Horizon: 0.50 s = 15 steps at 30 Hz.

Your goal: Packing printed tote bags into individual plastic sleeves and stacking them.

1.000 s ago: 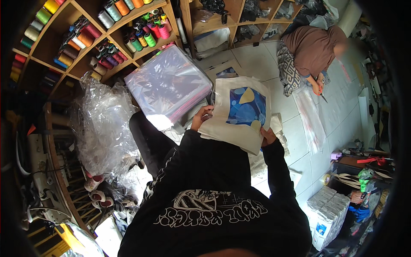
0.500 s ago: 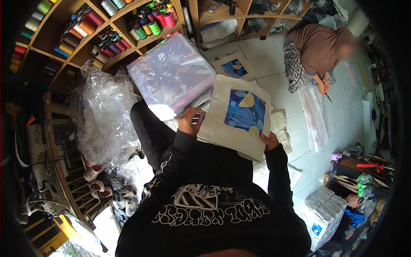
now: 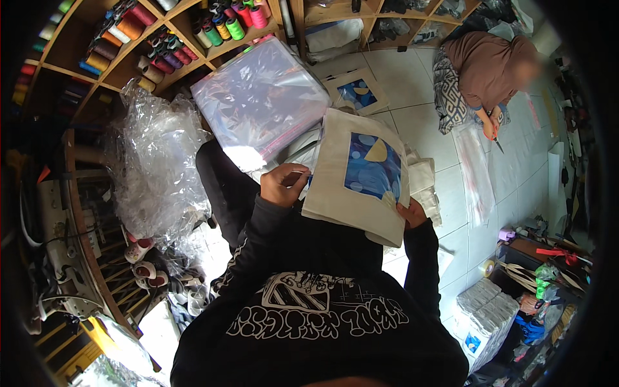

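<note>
A cream canvas piece (image 3: 322,187), perhaps a flat tote bag, with a blue patterned print (image 3: 373,166) bearing a yellow half-circle, is tilted above my lap. My right hand (image 3: 412,213) grips its lower right edge, thumb on the front. Beside its left edge is my left hand (image 3: 282,185), with thumb and fingertips pinched together. A small dark blue bit shows at those fingertips, too small to name. Just beyond my left hand lies a stack of clear plastic sleeves (image 3: 261,97).
Another printed canvas piece (image 3: 358,92) lies on the tiled floor, near folded cream cloth (image 3: 422,187). Crumpled clear plastic (image 3: 158,168) stands at left, below shelves of thread spools (image 3: 222,29). At right, a person (image 3: 483,71) holds orange-handled scissors (image 3: 496,138). A wrapped stack (image 3: 487,316) sits lower right.
My left hand has drawn slightly left, and its fingers are now pinched beside the canvas edge. The canvas and my right hand have shifted a little to the right and down.
</note>
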Each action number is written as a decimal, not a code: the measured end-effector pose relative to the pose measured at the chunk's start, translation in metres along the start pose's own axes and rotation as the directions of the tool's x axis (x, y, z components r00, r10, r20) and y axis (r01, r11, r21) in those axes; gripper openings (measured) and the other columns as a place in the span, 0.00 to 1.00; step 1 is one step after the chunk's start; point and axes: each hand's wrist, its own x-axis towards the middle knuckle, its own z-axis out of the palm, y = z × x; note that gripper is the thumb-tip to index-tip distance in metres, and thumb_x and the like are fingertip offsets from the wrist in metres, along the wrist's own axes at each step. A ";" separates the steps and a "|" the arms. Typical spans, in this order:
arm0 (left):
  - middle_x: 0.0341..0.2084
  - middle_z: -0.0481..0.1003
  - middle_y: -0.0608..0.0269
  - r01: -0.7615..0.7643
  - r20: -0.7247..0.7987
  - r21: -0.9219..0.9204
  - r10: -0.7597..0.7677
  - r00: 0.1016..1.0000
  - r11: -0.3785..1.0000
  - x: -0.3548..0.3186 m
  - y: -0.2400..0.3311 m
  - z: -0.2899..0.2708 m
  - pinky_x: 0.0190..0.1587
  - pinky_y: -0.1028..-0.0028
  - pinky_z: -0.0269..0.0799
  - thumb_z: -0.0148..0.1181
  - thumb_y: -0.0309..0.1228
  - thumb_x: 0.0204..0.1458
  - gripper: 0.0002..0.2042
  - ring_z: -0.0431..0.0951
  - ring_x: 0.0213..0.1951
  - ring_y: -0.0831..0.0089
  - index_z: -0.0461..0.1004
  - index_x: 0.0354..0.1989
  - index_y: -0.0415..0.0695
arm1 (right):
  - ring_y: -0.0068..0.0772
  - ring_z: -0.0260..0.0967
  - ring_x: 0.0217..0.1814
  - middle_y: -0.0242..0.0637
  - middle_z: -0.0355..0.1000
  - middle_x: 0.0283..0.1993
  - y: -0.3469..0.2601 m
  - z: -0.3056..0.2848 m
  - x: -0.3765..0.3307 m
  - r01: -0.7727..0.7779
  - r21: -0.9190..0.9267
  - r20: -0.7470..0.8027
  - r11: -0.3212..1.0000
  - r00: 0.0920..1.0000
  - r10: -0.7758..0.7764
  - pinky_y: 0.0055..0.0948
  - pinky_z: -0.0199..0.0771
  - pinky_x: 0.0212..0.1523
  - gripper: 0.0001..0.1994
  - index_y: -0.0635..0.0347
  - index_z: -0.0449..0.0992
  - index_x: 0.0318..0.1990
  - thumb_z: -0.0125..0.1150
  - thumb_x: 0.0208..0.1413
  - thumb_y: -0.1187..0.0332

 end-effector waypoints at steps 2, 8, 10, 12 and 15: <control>0.27 0.77 0.59 0.098 -0.032 -0.116 -0.103 0.994 0.988 0.000 0.006 0.003 0.36 0.78 0.76 0.61 0.20 0.45 0.06 0.79 0.32 0.74 0.75 0.32 0.35 | 0.29 0.68 0.46 0.37 0.69 0.46 0.000 0.000 0.000 0.007 0.010 0.020 1.000 1.000 -0.008 0.27 0.69 0.45 0.19 0.64 0.62 0.54 0.53 0.55 0.70; 0.26 0.77 0.58 0.018 -0.181 -0.057 -0.028 0.983 0.998 -0.007 0.013 0.007 0.34 0.77 0.77 0.62 0.22 0.45 0.06 0.79 0.30 0.72 0.75 0.32 0.34 | 0.30 0.70 0.43 0.38 0.70 0.44 -0.003 0.003 0.001 0.028 -0.005 -0.048 1.000 0.998 -0.028 0.27 0.70 0.44 0.19 0.64 0.62 0.53 0.54 0.54 0.71; 0.25 0.76 0.58 -0.035 -0.208 0.033 0.041 0.977 0.999 -0.009 0.017 0.007 0.32 0.77 0.76 0.62 0.21 0.44 0.05 0.79 0.29 0.71 0.75 0.30 0.35 | 0.32 0.70 0.42 0.39 0.70 0.42 -0.005 0.012 0.000 0.014 -0.045 -0.137 0.999 0.990 -0.020 0.27 0.71 0.44 0.19 0.64 0.62 0.51 0.56 0.53 0.72; 0.24 0.76 0.58 -0.090 -0.225 0.123 0.116 0.967 0.988 -0.012 0.018 0.008 0.31 0.78 0.76 0.62 0.20 0.43 0.05 0.80 0.28 0.71 0.75 0.29 0.36 | 0.33 0.70 0.43 0.40 0.70 0.43 0.003 0.008 0.001 -0.007 -0.028 -0.152 1.000 0.988 0.003 0.28 0.71 0.43 0.19 0.64 0.62 0.51 0.57 0.52 0.71; 0.24 0.75 0.58 -0.062 -0.206 0.060 0.073 0.976 0.996 -0.018 0.010 0.008 0.30 0.78 0.76 0.62 0.19 0.42 0.05 0.80 0.28 0.70 0.75 0.29 0.36 | 0.34 0.69 0.44 0.42 0.69 0.44 0.023 0.004 -0.001 0.014 -0.029 -0.203 0.999 0.979 -0.019 0.29 0.71 0.43 0.21 0.64 0.62 0.52 0.59 0.51 0.70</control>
